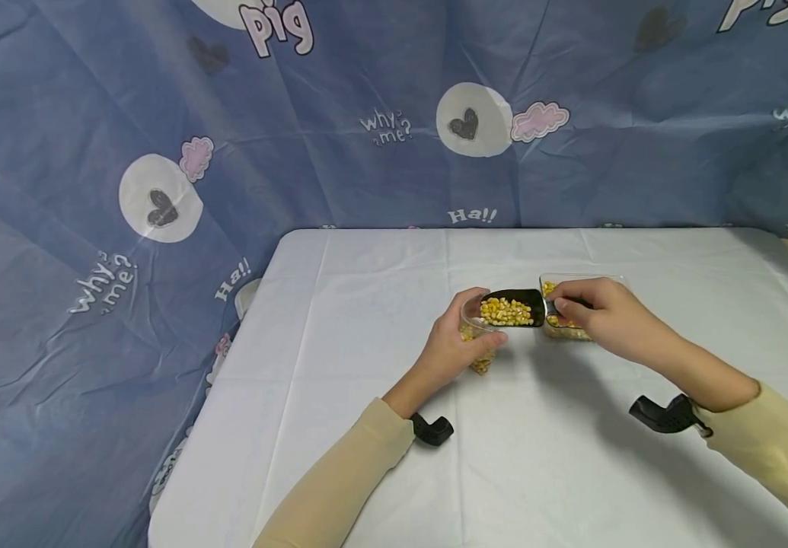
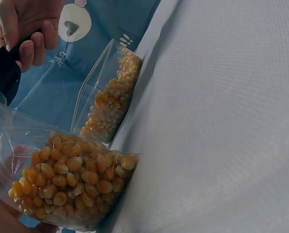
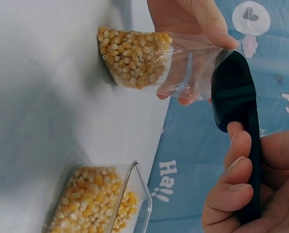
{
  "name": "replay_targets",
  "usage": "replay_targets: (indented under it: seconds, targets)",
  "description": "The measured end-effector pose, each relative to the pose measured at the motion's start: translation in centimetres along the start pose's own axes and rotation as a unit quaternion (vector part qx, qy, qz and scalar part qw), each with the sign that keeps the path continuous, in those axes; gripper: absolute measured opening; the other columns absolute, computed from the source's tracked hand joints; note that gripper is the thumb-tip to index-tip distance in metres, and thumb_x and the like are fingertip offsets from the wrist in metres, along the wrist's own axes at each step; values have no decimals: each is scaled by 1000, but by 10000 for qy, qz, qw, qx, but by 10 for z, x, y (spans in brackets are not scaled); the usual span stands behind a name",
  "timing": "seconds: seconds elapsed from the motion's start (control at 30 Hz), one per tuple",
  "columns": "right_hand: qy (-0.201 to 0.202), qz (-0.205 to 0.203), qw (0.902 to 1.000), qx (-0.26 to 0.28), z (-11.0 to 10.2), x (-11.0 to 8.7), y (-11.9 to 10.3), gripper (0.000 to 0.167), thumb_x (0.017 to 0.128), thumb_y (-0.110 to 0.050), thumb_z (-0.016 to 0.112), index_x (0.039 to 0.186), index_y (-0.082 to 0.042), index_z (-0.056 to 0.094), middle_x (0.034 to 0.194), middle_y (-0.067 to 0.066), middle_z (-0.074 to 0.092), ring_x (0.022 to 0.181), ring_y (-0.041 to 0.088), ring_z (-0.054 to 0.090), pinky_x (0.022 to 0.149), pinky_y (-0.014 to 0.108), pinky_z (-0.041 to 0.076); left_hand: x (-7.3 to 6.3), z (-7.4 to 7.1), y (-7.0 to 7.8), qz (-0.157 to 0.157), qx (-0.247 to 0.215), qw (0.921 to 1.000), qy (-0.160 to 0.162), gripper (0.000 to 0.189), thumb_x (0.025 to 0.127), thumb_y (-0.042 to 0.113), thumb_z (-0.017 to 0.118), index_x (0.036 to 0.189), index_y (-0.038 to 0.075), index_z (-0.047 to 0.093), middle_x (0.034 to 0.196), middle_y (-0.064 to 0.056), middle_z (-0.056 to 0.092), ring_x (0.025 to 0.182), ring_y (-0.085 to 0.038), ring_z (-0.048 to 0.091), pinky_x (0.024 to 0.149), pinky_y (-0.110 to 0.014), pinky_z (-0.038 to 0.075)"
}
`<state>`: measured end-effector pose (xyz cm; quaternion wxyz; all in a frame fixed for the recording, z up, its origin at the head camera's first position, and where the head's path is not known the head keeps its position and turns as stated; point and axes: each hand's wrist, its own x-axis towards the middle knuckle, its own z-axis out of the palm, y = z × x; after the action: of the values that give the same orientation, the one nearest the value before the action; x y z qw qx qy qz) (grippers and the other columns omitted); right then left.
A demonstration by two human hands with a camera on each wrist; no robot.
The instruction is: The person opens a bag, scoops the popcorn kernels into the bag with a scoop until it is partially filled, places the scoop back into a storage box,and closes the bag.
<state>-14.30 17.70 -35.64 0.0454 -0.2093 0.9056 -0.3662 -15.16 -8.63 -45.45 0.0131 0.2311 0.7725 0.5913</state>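
Note:
My left hand [image 1: 450, 344] grips a clear plastic bag [image 3: 188, 60] near its open mouth, thumb on one side and fingers round the other. Dried corn kernels [image 2: 74, 177] fill the lower part of the bag, close over the white cloth. In my right hand [image 1: 609, 313] is the handle of a black scoop [image 3: 234, 92], with the fingers curled round it. Yellow kernels [image 1: 505, 310] lie in the scoop, whose front end is at the bag's mouth. Behind the right hand, a clear rectangular container [image 1: 568, 335] holds more corn.
A white cloth [image 1: 366, 304] covers the table. Beyond its back edge hangs a blue printed curtain [image 1: 366, 183]. Black wrist mounts [image 1: 664, 415] sit at both sleeve cuffs. The container's clear rim [image 3: 146, 196] rises above the kernels inside.

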Motion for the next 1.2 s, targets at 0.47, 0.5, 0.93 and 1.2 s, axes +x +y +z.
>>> replay_targets:
  seconds: [0.47,0.5,0.93,1.2]
  targets:
    - [-138,-41,9997,-186,5,5,-5,21,104,-10,53,108,-10,73,69,-2,55,53,11,40,56,31,37,0,-1,0,239,270,9993,22,65,88,39,79,144,38,45,137,12,56,120,-8,55,102,-37,43]
    - [-129,-78,9997,-211,5,5,-6,20,104,-10,53,106,-11,72,68,-2,55,53,10,40,56,31,37,0,-1,0,271,290,9992,34,65,88,38,80,144,36,46,135,12,57,118,-8,56,101,-36,44]
    - [-86,-245,9977,-630,2,13,-19,21,100,-4,54,110,-8,73,66,-1,56,51,12,43,53,31,38,1,-4,3,342,439,9980,301,67,84,34,84,143,28,52,127,7,63,111,-9,60,96,-33,47]
    - [133,-594,9912,-1179,-2,19,-33,23,96,-2,56,104,-10,76,78,-2,65,55,12,46,58,34,39,1,-3,4,76,338,9987,365,66,85,33,83,143,30,52,129,8,63,115,-9,58,101,-37,44]
